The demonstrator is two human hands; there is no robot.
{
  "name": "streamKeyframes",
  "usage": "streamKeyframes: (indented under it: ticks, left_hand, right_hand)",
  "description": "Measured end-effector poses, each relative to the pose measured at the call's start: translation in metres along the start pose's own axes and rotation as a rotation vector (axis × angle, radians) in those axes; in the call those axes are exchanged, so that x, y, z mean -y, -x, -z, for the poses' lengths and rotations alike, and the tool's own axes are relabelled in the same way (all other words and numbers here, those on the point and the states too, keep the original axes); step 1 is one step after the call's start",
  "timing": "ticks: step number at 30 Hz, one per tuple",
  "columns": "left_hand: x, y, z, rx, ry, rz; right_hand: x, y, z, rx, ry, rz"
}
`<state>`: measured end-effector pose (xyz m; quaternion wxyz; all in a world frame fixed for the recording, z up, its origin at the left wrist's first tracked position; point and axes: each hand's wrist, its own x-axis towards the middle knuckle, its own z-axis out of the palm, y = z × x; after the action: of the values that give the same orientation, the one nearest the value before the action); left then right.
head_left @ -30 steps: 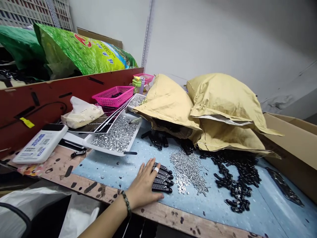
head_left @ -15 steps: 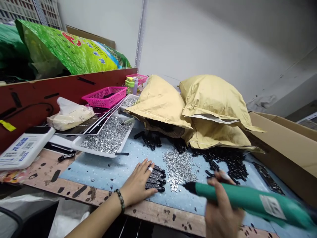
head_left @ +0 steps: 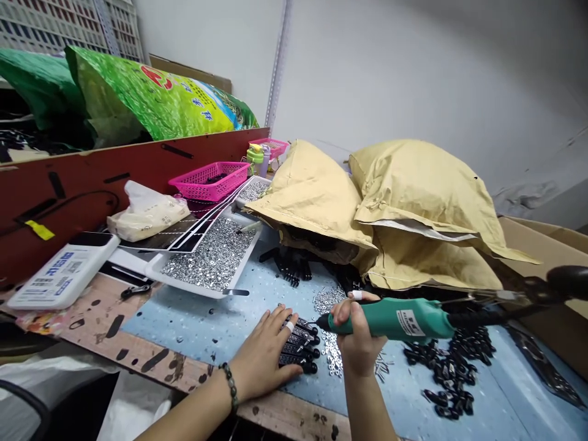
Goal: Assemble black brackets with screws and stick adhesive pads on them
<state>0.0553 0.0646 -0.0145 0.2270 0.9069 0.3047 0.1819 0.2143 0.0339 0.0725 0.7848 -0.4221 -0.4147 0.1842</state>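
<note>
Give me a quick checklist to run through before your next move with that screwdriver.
1. Left hand flat on the row of black parts: ok.
2. Right hand gripping the green electric screwdriver: ok.
3. Screwdriver tip lined up on a screw point: cannot tell, it sits at the row's far end.
4. Loose silver screws and nuts off the row: ok, they lie beside it.
5. Cord free of the hands: ok.

**Teal-green plastic elec. screwdriver [head_left: 390, 320], white label [head_left: 410, 322]**
Black plastic parts [head_left: 303, 349] on pale-blue mottled mat [head_left: 193, 324]; hot-pink plastic mesh basket [head_left: 209, 181], tan kraft-paper bags [head_left: 422, 202] behind.
</note>
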Motion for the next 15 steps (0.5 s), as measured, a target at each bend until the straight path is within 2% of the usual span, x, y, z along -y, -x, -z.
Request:
streamKeyframes:
  ticks: [7,10,15]
  left_hand:
    - [-0.001,-0.001,-0.003,-0.015,-0.006,-0.002]
    - [-0.002,0.000,-0.002,-0.011,-0.021,0.009]
    - [-0.002,0.000,-0.001,-0.003,-0.029,0.001]
  right_hand:
    - [-0.013,-0.006,-0.009,0.168,0.050,-0.137]
    - [-0.007,-0.005,-0.008,0.198,0.068,-0.132]
    - [0.003,0.004,0.006,0.243,0.091,-0.080]
